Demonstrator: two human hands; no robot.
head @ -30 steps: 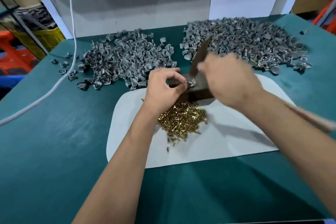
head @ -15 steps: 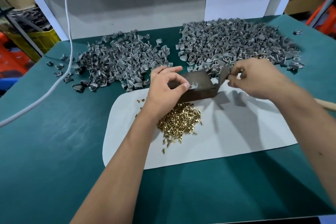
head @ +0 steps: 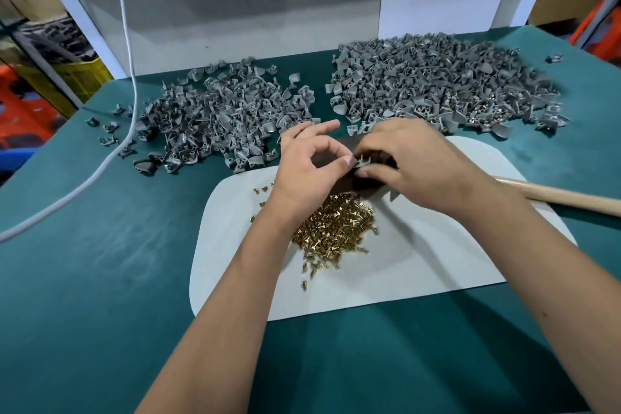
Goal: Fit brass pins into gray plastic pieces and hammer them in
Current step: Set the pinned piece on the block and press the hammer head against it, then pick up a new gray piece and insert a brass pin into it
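Two hands over the work, the left hand (head: 304, 166) and the right hand (head: 408, 161); between them one gray piece (head: 362, 163), with what looks like two brass pins standing up out of it, though it's too small to be sure; one dark block (head: 349, 183) under it; two big piles of gray pieces, the left pile (head: 215, 121) and the right pile (head: 437, 84), each far too many to count; a few strays off the left pile's edge, one lone stray (head: 554, 58) far right; one heap of brass pins (head: 336, 228), again uncountable; one white mat (head: 420, 255); one wooden handle (head: 564, 196); one white cable (head: 127, 54).
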